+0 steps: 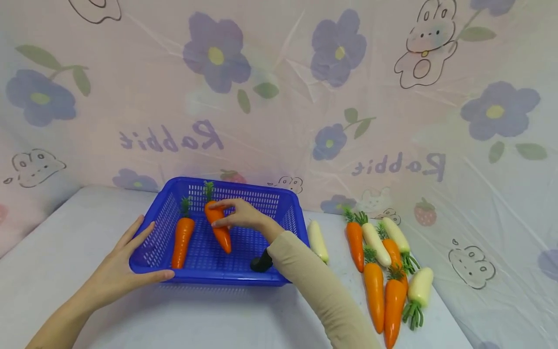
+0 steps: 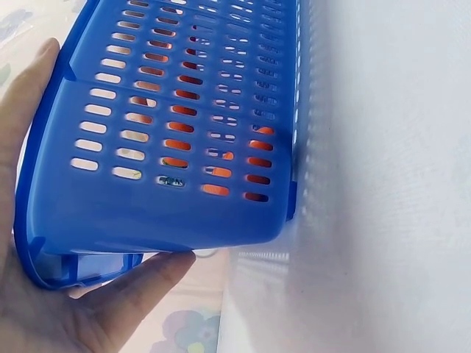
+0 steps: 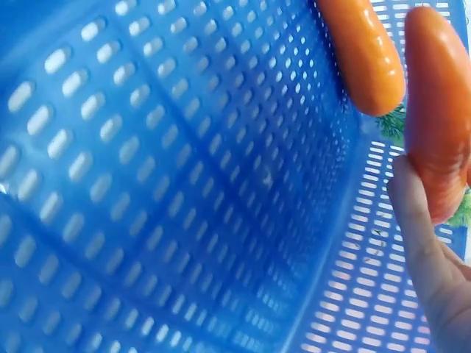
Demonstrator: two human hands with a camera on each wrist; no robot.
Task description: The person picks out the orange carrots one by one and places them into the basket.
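A blue perforated plastic basket (image 1: 213,277) sits on the table. My left hand (image 1: 124,271) rests at its front left corner, fingers spread along the left rim and thumb along the front; the left wrist view shows the thumb (image 2: 158,276) against the outer wall. Over the basket my right hand (image 1: 240,213) holds an orange carrot (image 1: 222,237) with a green top, its tip towards me. Another carrot (image 1: 183,237) lies inside on the left, its lower end (image 3: 372,73) showing in the right wrist view. A dark green thing (image 1: 260,263) in the basket is partly hidden by the right sleeve.
Right of the basket lies a white radish (image 1: 318,240). Further right, several carrots (image 1: 374,295) and white radishes (image 1: 420,286) lie in a loose group near the table's right edge. A printed cloth (image 1: 279,131) hangs behind the table.
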